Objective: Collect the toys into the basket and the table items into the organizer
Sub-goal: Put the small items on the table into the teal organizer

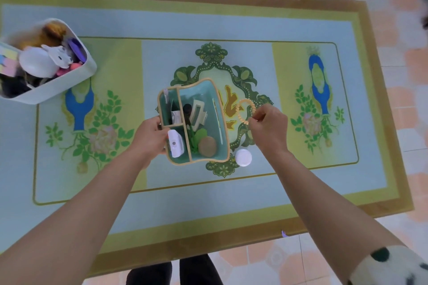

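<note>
- Right hand grip pinches a yellow coil hair tie, up beside the organizer's right wall.
- Left hand grip clasps the organizer at its left edge, mid-bench.
- White jar sits just beside the organizer.
- Basket, toys inside, far left.
</note>
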`<state>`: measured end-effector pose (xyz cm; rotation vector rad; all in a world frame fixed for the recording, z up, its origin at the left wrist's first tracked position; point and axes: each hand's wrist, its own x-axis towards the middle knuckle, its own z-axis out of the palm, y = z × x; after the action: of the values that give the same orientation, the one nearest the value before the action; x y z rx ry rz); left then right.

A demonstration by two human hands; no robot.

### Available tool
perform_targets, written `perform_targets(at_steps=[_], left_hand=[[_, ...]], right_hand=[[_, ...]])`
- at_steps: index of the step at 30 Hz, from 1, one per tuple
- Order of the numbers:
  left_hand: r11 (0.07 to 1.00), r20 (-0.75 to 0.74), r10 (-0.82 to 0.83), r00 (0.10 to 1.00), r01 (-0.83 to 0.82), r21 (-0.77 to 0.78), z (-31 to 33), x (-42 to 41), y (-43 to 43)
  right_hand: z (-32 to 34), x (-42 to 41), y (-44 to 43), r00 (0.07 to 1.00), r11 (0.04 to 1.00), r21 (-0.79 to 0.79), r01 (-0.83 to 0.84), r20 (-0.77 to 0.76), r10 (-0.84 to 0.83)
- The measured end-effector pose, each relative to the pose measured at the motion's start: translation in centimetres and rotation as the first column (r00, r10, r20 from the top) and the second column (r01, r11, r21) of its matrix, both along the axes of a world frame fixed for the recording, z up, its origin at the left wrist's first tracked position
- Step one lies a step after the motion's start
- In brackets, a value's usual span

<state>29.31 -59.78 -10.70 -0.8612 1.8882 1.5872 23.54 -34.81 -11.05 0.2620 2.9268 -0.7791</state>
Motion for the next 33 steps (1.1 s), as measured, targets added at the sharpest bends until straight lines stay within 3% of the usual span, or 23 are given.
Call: perform_targets(at_steps=[5,8,14,18,22,28,30,33], left_hand=[[1.0,0.011,0.021,1.0,-0.021,-0.005,0.4,-0.1,0.3],[1.0,0.016,0.027,1.0,-0.027,-0.001,0.6,-0.2,0.3],[1.0,0.018,0.024,1.0,-0.024,-0.003,0.8,-0.1,0.4],[1.0,0.013,0.03,0.999,-0.03,-0.003,0.9,-0.1,0.6],[1.0,0.016,0.02,1.0,-0.02,-0.006,0.8,0.0,0.5],[1.0,0.016,0.015,1.0,-0.015,-0.005,1.0,-0.2,0.7],[1.0,0.012,0.017,1.0,-0.017,-0.004,1.1,-0.2,0.8],[1.0,0.01,0.016,1.0,-0.016,-0.011,1.1,-0.2,0.8]], right_hand=[[5.9,1.1,-3.5,0.996,0.963,-0.264,-0.052,-0.088,0.03],[6.8,2.4,-5.3,0.993,0.941,-0.319,-0.116,-0.011,0.119],[2.6,3.3,-7.8,0.958,0.984,-0.092,-0.155,0.23,0.172],[1.3,3.6,-8.7,0.91,0.945,0.031,-0.324,0.283,0.303],[1.6,3.9,-8.4,0.916,0.93,0.022,-0.368,0.181,0.358],[1.9,4.3,-3.5,0.984,0.983,0.047,-0.178,0.003,0.178],[1.0,4.9,-1.4,0.987,0.983,0.099,-0.152,0.075,0.145],[-1.1,6.5,0.6,0.914,0.944,0.198,-0.265,0.365,0.18]])
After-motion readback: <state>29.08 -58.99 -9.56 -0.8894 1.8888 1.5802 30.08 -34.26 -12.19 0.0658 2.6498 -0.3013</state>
